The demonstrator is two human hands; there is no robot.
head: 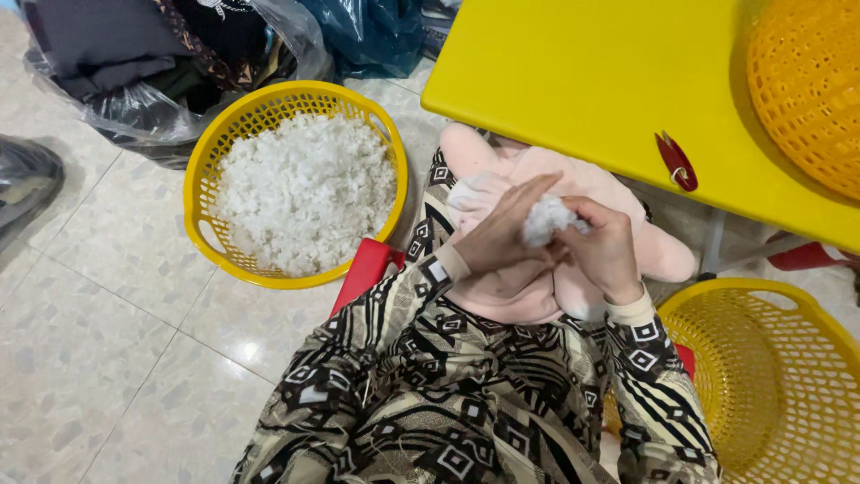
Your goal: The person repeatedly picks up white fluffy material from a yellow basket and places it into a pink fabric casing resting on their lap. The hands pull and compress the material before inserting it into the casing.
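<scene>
Hands (pixel 502 237) (pixel 609 246) pinching stuffing (pixel 548 218) over pink toy (pixel 537 179).
Your fingertips seem pressed around it; loosen them and the tuft could drop off your lap, missing the basket (pixel 202 179).

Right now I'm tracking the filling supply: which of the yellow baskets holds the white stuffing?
The round yellow basket on the floor at the person's left is heaped with white stuffing. The basket at lower right looks empty, and the one on the yellow table shows none.

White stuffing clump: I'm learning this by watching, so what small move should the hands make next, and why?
Probably press the white stuffing clump down into the pink plush toy: both the left hand and right hand pinch it directly over the toy on the lap.
</scene>
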